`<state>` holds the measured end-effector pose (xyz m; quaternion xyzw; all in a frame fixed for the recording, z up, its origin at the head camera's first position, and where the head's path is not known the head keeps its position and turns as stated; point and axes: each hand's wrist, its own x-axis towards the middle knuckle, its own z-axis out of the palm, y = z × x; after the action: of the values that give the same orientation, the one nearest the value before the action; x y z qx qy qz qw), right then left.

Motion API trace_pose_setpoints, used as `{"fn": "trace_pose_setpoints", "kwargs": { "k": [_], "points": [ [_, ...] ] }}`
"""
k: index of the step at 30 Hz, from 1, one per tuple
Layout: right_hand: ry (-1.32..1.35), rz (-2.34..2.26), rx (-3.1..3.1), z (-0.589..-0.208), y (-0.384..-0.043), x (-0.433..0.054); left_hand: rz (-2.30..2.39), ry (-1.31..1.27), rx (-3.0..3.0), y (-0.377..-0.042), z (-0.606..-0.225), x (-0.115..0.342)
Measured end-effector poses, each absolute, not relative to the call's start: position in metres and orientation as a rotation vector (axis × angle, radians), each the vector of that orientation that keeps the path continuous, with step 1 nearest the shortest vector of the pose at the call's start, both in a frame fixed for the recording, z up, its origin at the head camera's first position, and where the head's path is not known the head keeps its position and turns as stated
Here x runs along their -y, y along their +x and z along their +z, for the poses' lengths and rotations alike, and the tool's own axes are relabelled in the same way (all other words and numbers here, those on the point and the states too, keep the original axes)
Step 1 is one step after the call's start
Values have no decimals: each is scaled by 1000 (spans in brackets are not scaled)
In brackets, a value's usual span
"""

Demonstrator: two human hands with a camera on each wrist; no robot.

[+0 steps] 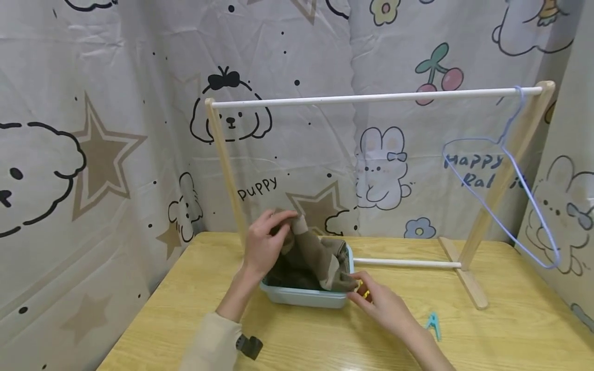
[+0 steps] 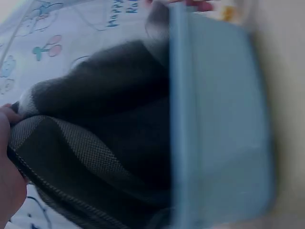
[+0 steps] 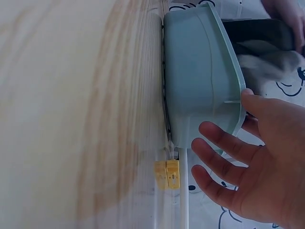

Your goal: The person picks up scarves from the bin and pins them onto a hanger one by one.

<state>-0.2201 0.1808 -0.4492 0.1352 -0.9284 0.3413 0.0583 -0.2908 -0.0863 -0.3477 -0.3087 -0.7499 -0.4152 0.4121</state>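
A brown checked garment (image 1: 313,252) is bunched in a pale blue plastic basin (image 1: 306,298) on the table, part of it raised above the rim. My left hand (image 1: 265,242) pinches its upper edge over the basin's left side; in the left wrist view the cloth (image 2: 95,162) hangs in folds from those fingers. My right hand (image 1: 378,299) is at the near right corner, thumb and index finger closing on the garment's end right at the rim. Seen from the right wrist, the thumb (image 3: 257,102) touches the rim while the other fingers spread loosely outside the basin.
Behind the basin stands a wooden rack with a white top rail (image 1: 371,98) and a lower white bar (image 1: 408,263). A blue hanger (image 1: 506,149) hangs at its right end. On the table lie a teal clothespin (image 1: 433,325) and a yellow clothespin (image 3: 172,174). Printed curtains surround the table.
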Motion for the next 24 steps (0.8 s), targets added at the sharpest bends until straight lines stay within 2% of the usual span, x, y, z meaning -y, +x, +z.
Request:
{"fn": "trace_pose_setpoints", "kwargs": {
  "k": [12, 24],
  "points": [
    [398, 1087, 2802, -450, -218, -180, -1291, -668, 1792, -298, -253, 93],
    [396, 1086, 2807, -451, -220, -182, -1250, -806, 1648, -287, -171, 97]
  ]
}}
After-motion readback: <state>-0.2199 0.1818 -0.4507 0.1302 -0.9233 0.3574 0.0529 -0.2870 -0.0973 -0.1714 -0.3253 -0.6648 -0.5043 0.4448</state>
